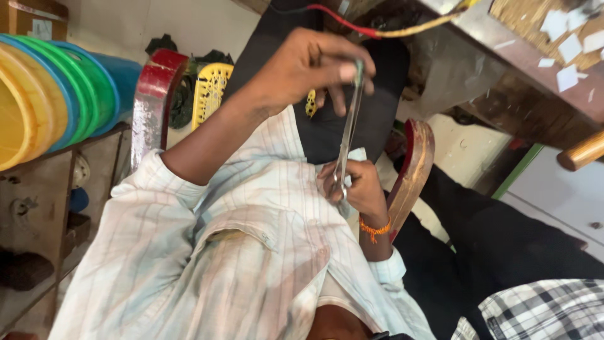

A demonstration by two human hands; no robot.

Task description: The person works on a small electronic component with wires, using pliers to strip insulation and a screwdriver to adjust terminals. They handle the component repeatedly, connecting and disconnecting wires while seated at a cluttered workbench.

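From the head view, a slim metal tool (348,129), shiny and silver-grey, ran nearly upright in the picture, tilted slightly. The left hand (311,66) pinched its upper end; the right hand (355,189) gripped its lower end over the striped shirt (251,226).

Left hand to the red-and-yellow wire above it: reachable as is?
Probably yes: the left hand sits just below the wire with nothing between, but its fingers are pinching the metal tool, so they aren't free.
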